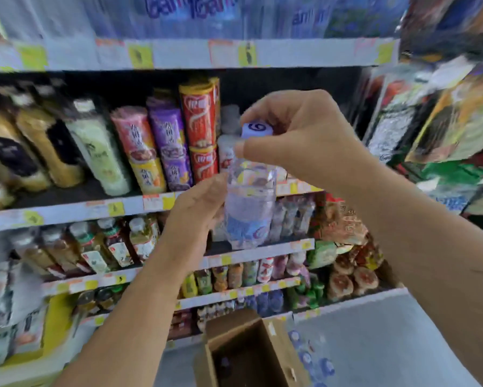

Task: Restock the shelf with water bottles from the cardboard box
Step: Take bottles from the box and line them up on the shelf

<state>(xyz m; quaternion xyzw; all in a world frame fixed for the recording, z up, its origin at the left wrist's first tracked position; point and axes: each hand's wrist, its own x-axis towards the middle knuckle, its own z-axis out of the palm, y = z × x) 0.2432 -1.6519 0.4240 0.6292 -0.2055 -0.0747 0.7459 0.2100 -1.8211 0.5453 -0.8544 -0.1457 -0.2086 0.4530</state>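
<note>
R hand: cap of water bottle was pinched w/ thumb + fingers; bottle body was gripped by L hand just below. Cardboard box was seen open well beneath grip.

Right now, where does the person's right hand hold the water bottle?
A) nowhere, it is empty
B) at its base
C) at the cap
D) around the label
C: the right hand grips the cap of the bottle, while the left hand holds its side.

We are seeing a clear water bottle, its lilac cap swirled purple, its label blue, and a brown cardboard box.
</note>
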